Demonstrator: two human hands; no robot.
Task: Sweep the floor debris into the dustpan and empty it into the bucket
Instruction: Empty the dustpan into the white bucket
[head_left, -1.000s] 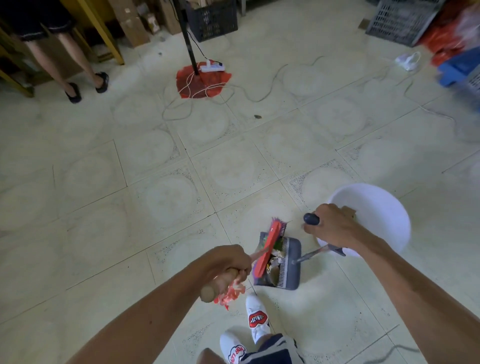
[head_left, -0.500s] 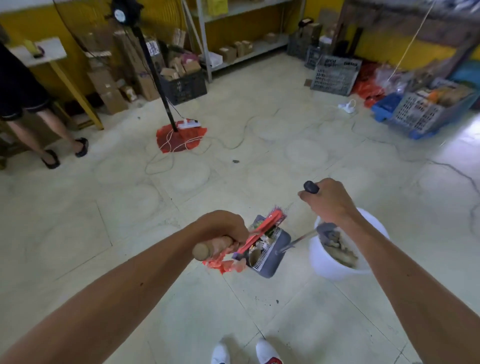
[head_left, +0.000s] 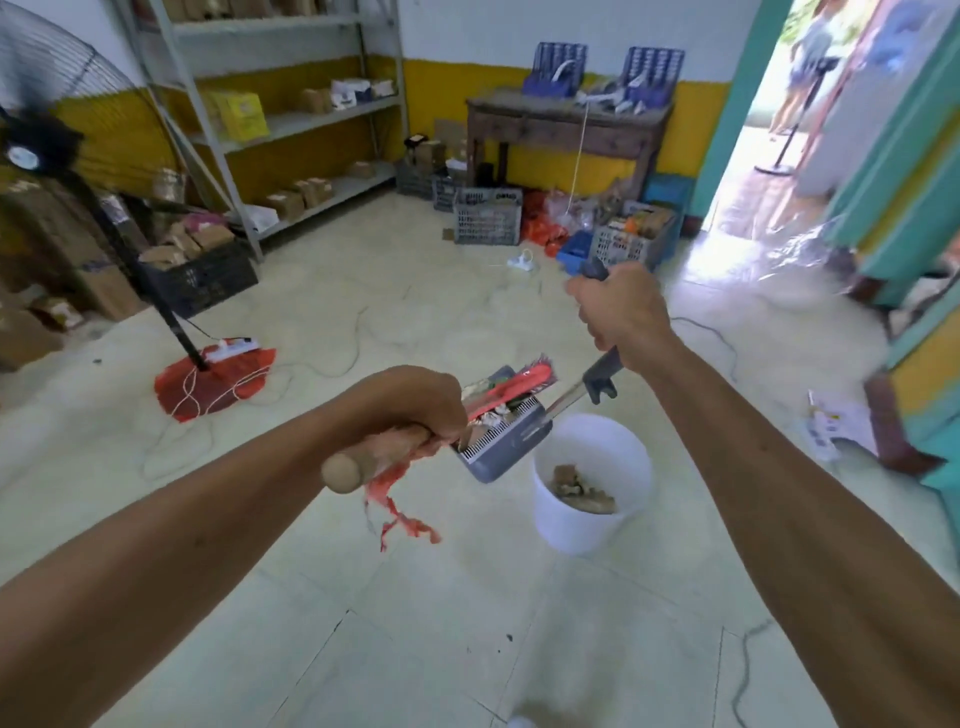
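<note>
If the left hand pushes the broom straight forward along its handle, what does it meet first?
Likely the dustpan: the left hand holds the broom with its red head already lying in the pan's mouth, against the debris. The white bucket sits lower and right; depth is uncertain.

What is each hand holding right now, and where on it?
Left hand grips the broom near its wooden handle end; right hand grips the dustpan by its long handle's top.
</note>
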